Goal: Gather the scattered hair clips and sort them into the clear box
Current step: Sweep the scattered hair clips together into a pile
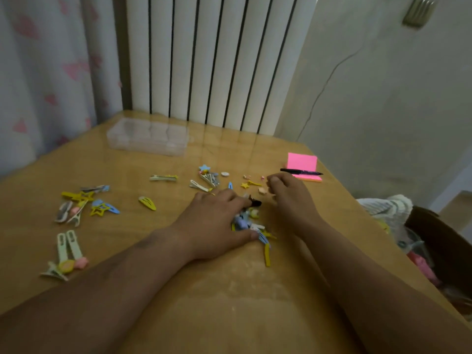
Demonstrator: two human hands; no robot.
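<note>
So the clear box (149,137) sits at the upper left of the surface (178,290), close to the radiator (217,60). You can see the dividers through the plastic, but it's too blurry to tell if any clips are in it. Honestly can't tell if the lid is on either.

The hair clips are all out on the surface, well apart from the box. One messy bunch (84,203) is at the left, with yellow star shapes, blue snap clips and a pinkish one overlapping. Lower left there's a pair of long white clips (69,254) with pink and yellow charms. A lone yellow snap clip (147,203) lies in the middle, and a smaller cluster (209,176) with a blue star is above centre.

The left hand (217,226) is palm down over a pile of clips (251,226) at centre, bent fingers on the far side and thumb on the near side, holding it.

The right hand (286,198) is just right of that, fingers curled in by some tiny pale bits. Can't tell if it's holding anything.

A black pen (301,171) lies across pink sticky notes (302,163) at the right.
</note>
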